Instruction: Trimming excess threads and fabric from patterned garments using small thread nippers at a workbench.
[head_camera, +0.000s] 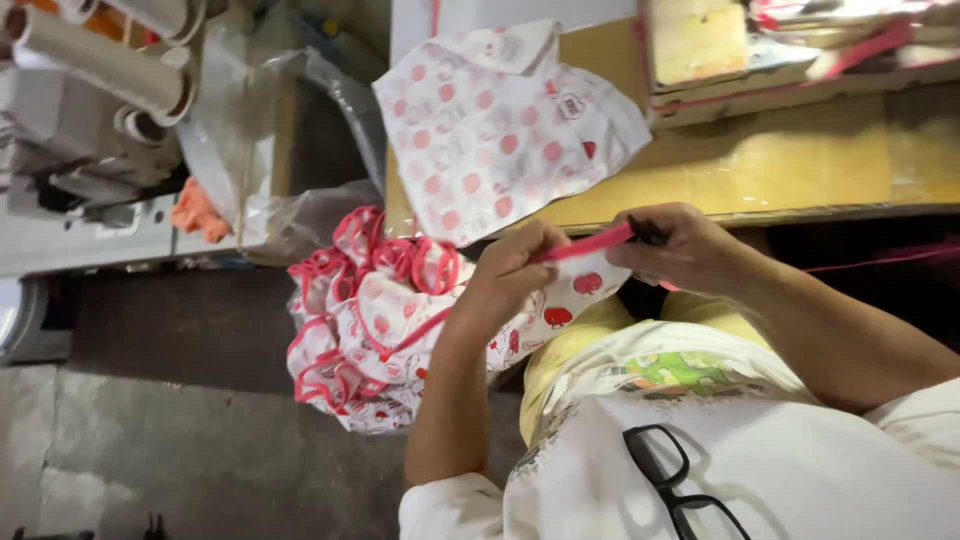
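Hands work at front edge of wooden table (800, 165): left hand (505, 275) pinches pink trim (585, 244) of printed fabric piece (560, 300), right hand (680, 248) grips small dark tool (648, 236); keep trim taut, tool w/ tip away from fingers.

table edge: printed garment (500, 130) overhangs, blocks left part
right tabletop (800, 160): bare, passable
below hands: bagged garment pile (370, 320) crowds lap
floor (180, 440) left: open
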